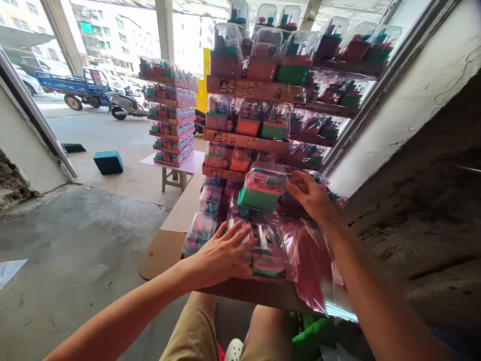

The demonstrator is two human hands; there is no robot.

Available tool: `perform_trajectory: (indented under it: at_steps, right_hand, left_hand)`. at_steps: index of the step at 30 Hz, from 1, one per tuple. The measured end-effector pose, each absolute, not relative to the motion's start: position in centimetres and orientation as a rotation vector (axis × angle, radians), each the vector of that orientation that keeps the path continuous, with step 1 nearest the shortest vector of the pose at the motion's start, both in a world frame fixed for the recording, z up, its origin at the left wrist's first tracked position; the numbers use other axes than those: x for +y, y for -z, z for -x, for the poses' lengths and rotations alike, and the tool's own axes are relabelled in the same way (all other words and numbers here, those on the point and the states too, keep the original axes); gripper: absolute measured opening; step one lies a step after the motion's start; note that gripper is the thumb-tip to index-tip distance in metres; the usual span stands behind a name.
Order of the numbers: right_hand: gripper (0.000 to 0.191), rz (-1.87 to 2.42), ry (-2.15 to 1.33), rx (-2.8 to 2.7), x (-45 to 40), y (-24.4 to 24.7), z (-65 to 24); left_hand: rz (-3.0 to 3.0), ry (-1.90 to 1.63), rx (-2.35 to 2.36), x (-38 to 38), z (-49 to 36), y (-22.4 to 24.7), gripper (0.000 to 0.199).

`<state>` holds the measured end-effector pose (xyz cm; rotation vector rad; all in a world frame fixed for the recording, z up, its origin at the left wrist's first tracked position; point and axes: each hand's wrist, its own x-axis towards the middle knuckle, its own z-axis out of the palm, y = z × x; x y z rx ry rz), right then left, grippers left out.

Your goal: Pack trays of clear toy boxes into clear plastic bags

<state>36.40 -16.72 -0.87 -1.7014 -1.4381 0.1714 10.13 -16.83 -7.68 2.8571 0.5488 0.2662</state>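
Note:
My left hand [227, 250] lies with fingers spread over clear-lidded boxes [268, 250] in the front tray on the table. My right hand [310, 195] is at the right end of a small plastic box [263, 188] with a green base and a clear lid, its fingers closed at the box's edge. This box is tilted and sits higher than the boxes around it; small pink parts show under its lid. Loose clear plastic wrap [306, 255] hangs over the tray's right side, below my right hand.
Printed trays of similar boxes [255, 90] are stacked high behind the table [165, 250]. Another stack [169, 115] stands on a stool [173, 178] farther left. A dark blue block [108, 163] lies on the floor. A rough wall [424, 200] rises at right.

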Motion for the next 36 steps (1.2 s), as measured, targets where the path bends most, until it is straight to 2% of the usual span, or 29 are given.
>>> perform_trajectory:
  at_steps: [5,10,16,22,30,33,36]
  right_hand:
    - [0.023,1.783,-0.636,-0.994,-18.8,6.3,-36.6]
    - [0.022,1.722,-0.795,-0.866,-16.5,7.6,-36.6]
    - [0.03,1.642,-0.932,-0.792,-12.8,7.6,-37.0]
    - [0.014,1.569,-0.948,-0.751,-11.4,8.4,-37.6]
    - [0.011,1.575,-0.948,-0.614,-11.5,8.4,-37.2]
    - [0.009,1.558,-0.883,-0.564,-13.6,8.1,-36.4]
    - [0.009,1.52,-0.771,-0.572,-18.1,8.7,-34.9]
  left_hand:
    - [-2.893,-0.282,0.53,-16.6,-10.0,8.1,0.057]
    - [-2.915,-0.267,0.531,-16.6,-9.6,8.0,0.055]
    - [-2.893,-0.191,0.592,-16.9,-9.6,7.8,0.056]
    - [-2.868,-0.21,0.571,-16.9,-9.6,7.8,0.057]
    - [-2.848,-0.249,0.525,-17.2,-9.9,7.5,0.057]
    - [-2.79,-0.451,0.523,-17.1,-8.6,8.0,0.057]
    - [-2.489,-0.993,0.913,-17.0,-5.8,9.9,0.054]
